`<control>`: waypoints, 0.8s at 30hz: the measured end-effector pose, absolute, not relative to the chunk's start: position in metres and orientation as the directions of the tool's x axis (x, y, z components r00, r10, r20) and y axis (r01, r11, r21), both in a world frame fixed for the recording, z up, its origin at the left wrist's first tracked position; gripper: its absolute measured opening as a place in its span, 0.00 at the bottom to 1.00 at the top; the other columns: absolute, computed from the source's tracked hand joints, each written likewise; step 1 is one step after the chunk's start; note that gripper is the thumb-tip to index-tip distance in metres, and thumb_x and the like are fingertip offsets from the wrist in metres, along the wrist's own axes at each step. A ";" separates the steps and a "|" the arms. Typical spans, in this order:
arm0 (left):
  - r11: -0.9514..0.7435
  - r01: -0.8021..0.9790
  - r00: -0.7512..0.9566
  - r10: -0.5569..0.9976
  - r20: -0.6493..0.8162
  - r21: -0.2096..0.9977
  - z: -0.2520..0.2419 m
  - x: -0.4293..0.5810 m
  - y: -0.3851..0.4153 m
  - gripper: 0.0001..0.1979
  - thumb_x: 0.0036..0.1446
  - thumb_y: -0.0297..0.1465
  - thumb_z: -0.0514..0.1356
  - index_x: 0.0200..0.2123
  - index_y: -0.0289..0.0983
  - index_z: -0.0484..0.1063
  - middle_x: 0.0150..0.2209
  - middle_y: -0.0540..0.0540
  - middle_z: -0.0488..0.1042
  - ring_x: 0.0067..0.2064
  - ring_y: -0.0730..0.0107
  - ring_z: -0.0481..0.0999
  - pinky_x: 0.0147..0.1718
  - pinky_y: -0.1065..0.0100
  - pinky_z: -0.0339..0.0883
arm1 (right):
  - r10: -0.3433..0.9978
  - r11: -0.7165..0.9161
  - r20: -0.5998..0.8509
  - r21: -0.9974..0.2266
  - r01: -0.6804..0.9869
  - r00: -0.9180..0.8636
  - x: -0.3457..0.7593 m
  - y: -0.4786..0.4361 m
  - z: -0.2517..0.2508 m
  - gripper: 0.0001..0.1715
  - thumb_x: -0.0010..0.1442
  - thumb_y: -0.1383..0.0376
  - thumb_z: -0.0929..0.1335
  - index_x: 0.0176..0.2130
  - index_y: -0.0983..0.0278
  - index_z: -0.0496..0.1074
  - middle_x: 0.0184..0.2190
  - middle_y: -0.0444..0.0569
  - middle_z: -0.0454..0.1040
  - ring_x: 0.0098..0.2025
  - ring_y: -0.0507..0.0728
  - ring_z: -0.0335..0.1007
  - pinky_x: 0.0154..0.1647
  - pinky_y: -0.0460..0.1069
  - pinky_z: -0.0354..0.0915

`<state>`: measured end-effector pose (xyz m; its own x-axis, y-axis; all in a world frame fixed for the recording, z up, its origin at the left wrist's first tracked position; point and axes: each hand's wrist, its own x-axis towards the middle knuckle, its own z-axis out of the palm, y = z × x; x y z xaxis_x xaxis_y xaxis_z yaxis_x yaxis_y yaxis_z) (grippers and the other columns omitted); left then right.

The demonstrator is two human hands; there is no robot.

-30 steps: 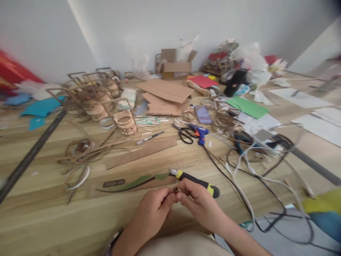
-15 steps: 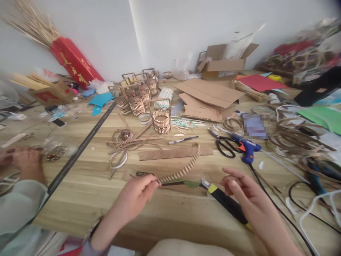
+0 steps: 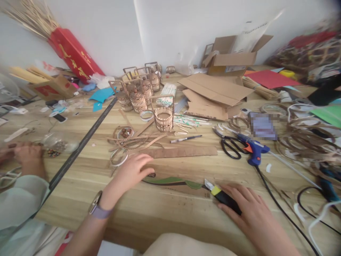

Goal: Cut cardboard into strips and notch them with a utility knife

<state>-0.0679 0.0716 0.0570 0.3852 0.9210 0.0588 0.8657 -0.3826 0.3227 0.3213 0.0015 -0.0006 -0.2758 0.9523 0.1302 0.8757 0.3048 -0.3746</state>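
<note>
My left hand [image 3: 135, 169] is held over the table beside the brown flat strip [image 3: 183, 152], fingers stretched out and holding nothing. With its thumb on one side and fingers on the other, my right hand [image 3: 247, 206] grips the black-and-yellow utility knife [image 3: 226, 201]. The knife's blade points toward a printed cardboard piece [image 3: 173, 183] lying flat. Beyond my left hand are curled strips [image 3: 149, 142] and a roll of white tape [image 3: 118, 157]. A small slatted basket with a square handle [image 3: 163, 119] stands farther back.
Black-handled scissors [image 3: 231, 147] and a blue glue gun [image 3: 255, 149] with a cord lie at right. Several lidded baskets [image 3: 138, 101] stand behind, near cardboard sheets [image 3: 213, 90]. At left, a co-worker's hand [image 3: 29, 156] rests beyond a dark strip [image 3: 82, 142].
My left hand has let go of the striped curved strip and moved up and left, fingers now open. My right hand has come down onto the utility knife.
</note>
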 end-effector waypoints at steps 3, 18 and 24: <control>-0.426 0.855 0.476 0.871 -0.123 0.296 0.049 -0.052 0.058 0.19 0.57 0.36 0.68 0.52 0.39 0.74 0.53 0.42 0.75 0.56 0.54 0.72 0.55 0.56 0.65 | 0.955 0.297 0.065 -0.289 0.910 -0.291 0.331 -0.001 -0.011 0.28 0.60 0.46 0.67 0.55 0.54 0.73 0.48 0.54 0.77 0.48 0.66 0.74 0.46 0.59 0.69; -0.620 0.744 0.659 0.743 -0.116 0.249 0.045 -0.016 0.052 0.15 0.70 0.30 0.50 0.39 0.37 0.77 0.35 0.45 0.78 0.39 0.62 0.75 0.41 0.62 0.68 | 0.970 0.133 0.226 -0.166 0.977 -0.093 0.362 0.010 0.011 0.27 0.66 0.51 0.57 0.50 0.65 0.72 0.42 0.59 0.77 0.39 0.66 0.76 0.43 0.60 0.71; -0.482 0.871 0.481 0.876 0.039 0.089 0.034 -0.001 0.087 0.11 0.67 0.28 0.55 0.50 0.35 0.72 0.53 0.38 0.73 0.53 0.54 0.71 0.54 0.53 0.64 | 0.962 0.217 0.202 -0.162 0.963 -0.183 0.350 0.017 0.013 0.25 0.66 0.53 0.58 0.51 0.63 0.73 0.43 0.56 0.77 0.42 0.64 0.77 0.44 0.58 0.72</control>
<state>-0.0014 0.0872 0.0338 0.4808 0.8760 0.0392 0.8714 -0.4823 0.0892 0.3501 0.0167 0.0126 -0.1831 0.9620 0.2024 0.9627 0.2172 -0.1616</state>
